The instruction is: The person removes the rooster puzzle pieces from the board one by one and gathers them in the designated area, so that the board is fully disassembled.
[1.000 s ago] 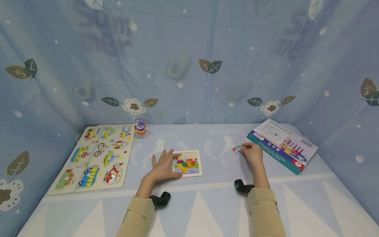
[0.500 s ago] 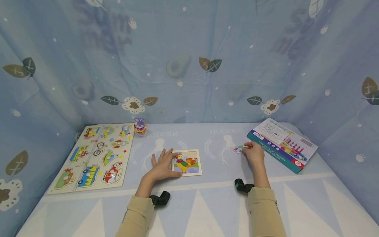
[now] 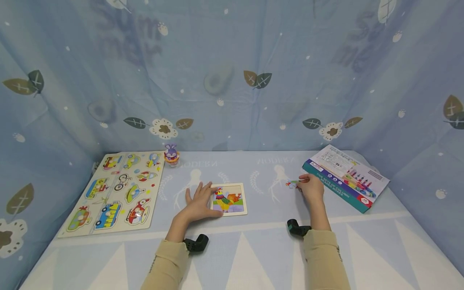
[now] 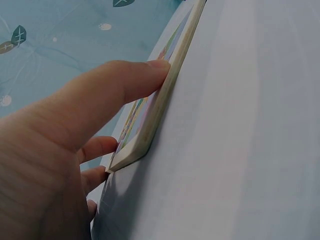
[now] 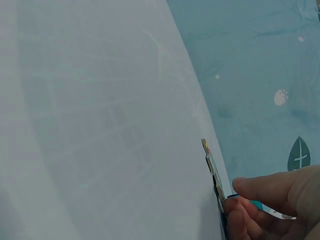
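The head view looks forward and down; low, close wrist views share its blue curtain [image 3: 282,100].

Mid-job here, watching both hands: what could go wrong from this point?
The small multicoloured jigsaw piece juts well past the fingers of the right hand, which seem to pinch it at one end; it might swivel or slip.

The left hand touches the flat, rectangular, wooden-framed rooster puzzle, so uneven pressure could shift it on the table.

The white-and-teal rectangular box lies close beside the right hand; a sideways swing might bump it.
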Motion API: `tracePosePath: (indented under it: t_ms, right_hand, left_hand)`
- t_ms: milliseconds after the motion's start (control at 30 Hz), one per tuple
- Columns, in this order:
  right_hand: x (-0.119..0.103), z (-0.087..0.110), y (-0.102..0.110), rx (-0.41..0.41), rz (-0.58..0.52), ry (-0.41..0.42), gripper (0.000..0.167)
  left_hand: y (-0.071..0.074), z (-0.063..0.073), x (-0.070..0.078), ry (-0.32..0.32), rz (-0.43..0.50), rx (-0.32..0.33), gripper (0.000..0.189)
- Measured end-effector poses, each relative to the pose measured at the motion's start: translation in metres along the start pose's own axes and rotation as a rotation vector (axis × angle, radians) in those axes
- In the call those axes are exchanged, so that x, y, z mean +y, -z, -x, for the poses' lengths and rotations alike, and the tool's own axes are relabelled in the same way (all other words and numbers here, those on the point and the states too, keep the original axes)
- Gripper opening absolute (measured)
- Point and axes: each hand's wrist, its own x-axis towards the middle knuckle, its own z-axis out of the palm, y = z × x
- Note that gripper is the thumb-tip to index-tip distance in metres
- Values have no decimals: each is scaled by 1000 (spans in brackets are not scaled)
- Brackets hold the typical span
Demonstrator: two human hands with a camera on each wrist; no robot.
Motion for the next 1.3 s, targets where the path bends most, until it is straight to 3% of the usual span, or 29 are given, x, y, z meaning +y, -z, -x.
tracePosePath:
  t_ms: [233,600,767,1000,1300]
  right_hand:
    - [-2,0,1,-2,-18,8,25]
    - [-13,0,-5,-114,-236,-26,31]
    - [-18,2,-10,-138,-256,-16,30]
    - [-26,4,-18,-157,-262,-19,29]
    - [-32,9,-25,-171,-252,22,28]
  left_hand:
    - [-1,0,-1,1,-5,3,82]
    - [-1,0,0,3,6,9,94]
    - [0,1,0,8,9,-9,101]
    - [8,2,-1,8,49,7,94]
    - [8,2,-9,14,-13,28,91]
